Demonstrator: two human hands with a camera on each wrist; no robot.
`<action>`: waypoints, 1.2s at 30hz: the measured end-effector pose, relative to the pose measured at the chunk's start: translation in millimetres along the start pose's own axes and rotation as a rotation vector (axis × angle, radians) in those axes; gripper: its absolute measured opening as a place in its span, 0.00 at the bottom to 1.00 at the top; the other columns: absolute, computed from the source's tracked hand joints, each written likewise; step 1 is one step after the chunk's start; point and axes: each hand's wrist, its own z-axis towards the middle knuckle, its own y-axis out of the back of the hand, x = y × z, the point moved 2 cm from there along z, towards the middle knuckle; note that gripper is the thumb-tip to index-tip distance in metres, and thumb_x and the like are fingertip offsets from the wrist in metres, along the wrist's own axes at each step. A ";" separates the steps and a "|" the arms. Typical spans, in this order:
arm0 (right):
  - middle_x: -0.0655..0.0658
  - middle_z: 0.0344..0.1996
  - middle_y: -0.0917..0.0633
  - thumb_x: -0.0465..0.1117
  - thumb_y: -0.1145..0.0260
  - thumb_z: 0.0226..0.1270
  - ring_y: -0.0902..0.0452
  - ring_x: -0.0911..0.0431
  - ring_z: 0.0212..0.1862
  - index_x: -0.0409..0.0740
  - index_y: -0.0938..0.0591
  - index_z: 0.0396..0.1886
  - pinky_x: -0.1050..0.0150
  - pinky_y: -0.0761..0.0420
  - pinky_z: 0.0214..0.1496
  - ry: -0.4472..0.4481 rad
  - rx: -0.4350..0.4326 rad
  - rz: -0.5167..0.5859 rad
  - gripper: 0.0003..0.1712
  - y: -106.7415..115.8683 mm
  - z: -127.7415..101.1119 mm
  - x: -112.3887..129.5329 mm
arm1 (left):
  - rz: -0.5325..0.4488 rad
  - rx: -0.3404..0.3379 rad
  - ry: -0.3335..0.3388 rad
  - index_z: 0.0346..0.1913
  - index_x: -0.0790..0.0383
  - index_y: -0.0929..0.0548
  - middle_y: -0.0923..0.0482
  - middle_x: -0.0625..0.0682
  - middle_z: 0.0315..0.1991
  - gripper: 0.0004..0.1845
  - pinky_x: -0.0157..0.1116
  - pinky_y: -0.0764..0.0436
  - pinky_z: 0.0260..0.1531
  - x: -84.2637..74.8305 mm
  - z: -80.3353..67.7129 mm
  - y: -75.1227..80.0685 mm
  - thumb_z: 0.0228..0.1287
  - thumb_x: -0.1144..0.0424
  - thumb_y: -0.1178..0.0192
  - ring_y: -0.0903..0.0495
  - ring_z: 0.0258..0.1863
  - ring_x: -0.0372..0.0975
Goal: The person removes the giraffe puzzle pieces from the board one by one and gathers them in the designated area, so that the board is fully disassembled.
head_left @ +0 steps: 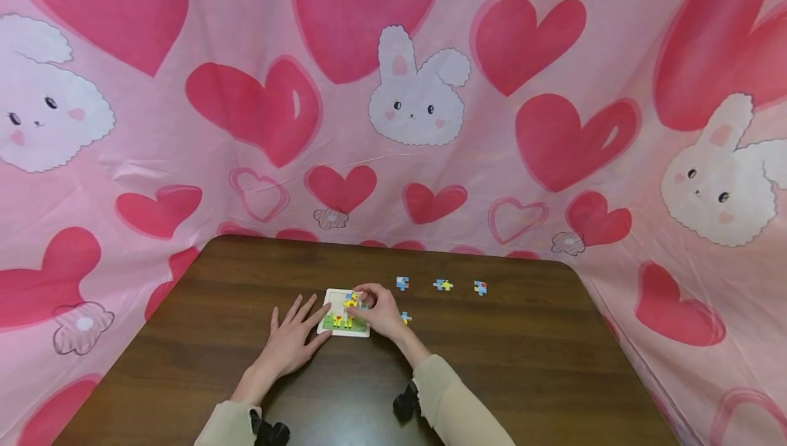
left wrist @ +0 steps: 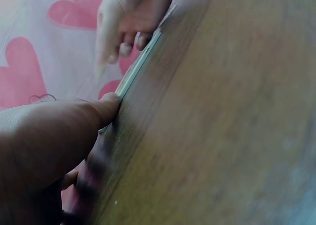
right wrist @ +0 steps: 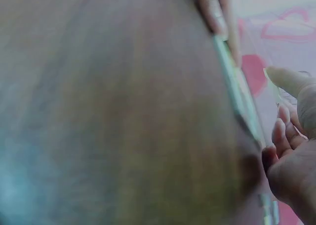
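Wooden table, puzzle board at lower centre

Left hand (head_left: 294,341) lies flat, fingers spread, thumb against the puzzle board (head_left: 341,314) edge; right hand (head_left: 380,309) pinches a puzzle piece (head_left: 353,300) over it. No readable writing.

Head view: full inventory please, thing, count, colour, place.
Square white puzzle tray: 1, white rim, green, yellow and blue picture, centre of table, between the hands.
Loose blue puzzle pieces: 4 seen; three in a row beyond the tray, one partly hidden beside the right wrist.
Dark brown wooden table: 1, lower half of view.
Pink cloth with red hearts and white rabbits: 1, draped behind and to both sides of the table.
Left hand: flat on the table, fingers straight, fingertips at the tray's left edge.
Right hand: on the tray, fingers curled at a piece on the tray's far right part.
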 end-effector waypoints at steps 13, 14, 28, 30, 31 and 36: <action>0.32 0.34 0.18 0.30 0.20 0.66 0.30 0.64 0.32 0.29 0.14 0.59 0.74 0.31 0.36 -0.008 0.077 0.050 0.23 33.7 -12.2 19.0 | 0.034 0.049 0.028 0.83 0.48 0.27 0.38 0.63 0.87 0.35 0.82 0.59 0.78 -2.1 1.8 1.8 0.80 0.42 0.37 0.47 0.89 0.66; 0.32 0.34 0.18 0.30 0.20 0.66 0.30 0.63 0.32 0.30 0.14 0.59 0.74 0.31 0.36 -0.013 0.074 0.048 0.23 37.1 -14.0 18.2 | 0.036 0.045 0.025 0.83 0.49 0.27 0.38 0.63 0.87 0.35 0.82 0.59 0.78 -2.0 1.9 2.0 0.80 0.42 0.36 0.47 0.89 0.66; 0.33 0.33 0.19 0.29 0.21 0.66 0.30 0.64 0.31 0.27 0.15 0.59 0.73 0.30 0.35 -0.070 0.031 0.002 0.23 94.0 -48.4 -6.6 | 0.014 0.025 0.016 0.83 0.49 0.26 0.37 0.64 0.86 0.35 0.82 0.60 0.78 0.2 1.0 0.8 0.79 0.44 0.36 0.47 0.88 0.67; 0.33 0.33 0.19 0.29 0.21 0.66 0.30 0.64 0.31 0.27 0.15 0.59 0.73 0.30 0.35 -0.079 0.023 0.000 0.23 102.8 -53.7 -11.5 | 0.014 0.026 0.018 0.83 0.50 0.27 0.37 0.64 0.86 0.35 0.82 0.60 0.78 1.2 0.9 0.1 0.79 0.44 0.36 0.47 0.88 0.67; 0.33 0.34 0.19 0.29 0.21 0.66 0.30 0.64 0.31 0.27 0.15 0.59 0.73 0.30 0.35 -0.082 0.019 -0.007 0.23 107.1 -56.2 -13.7 | 0.012 0.028 0.020 0.83 0.50 0.27 0.38 0.64 0.87 0.35 0.82 0.61 0.78 1.4 0.9 0.0 0.79 0.44 0.36 0.48 0.88 0.67; 0.32 0.34 0.19 0.30 0.21 0.67 0.30 0.63 0.32 0.27 0.15 0.60 0.72 0.30 0.36 -0.104 0.007 -0.029 0.23 128.5 -67.7 -21.8 | 0.013 0.038 0.024 0.83 0.50 0.27 0.38 0.64 0.87 0.35 0.82 0.61 0.78 1.0 1.0 1.0 0.80 0.44 0.36 0.48 0.89 0.67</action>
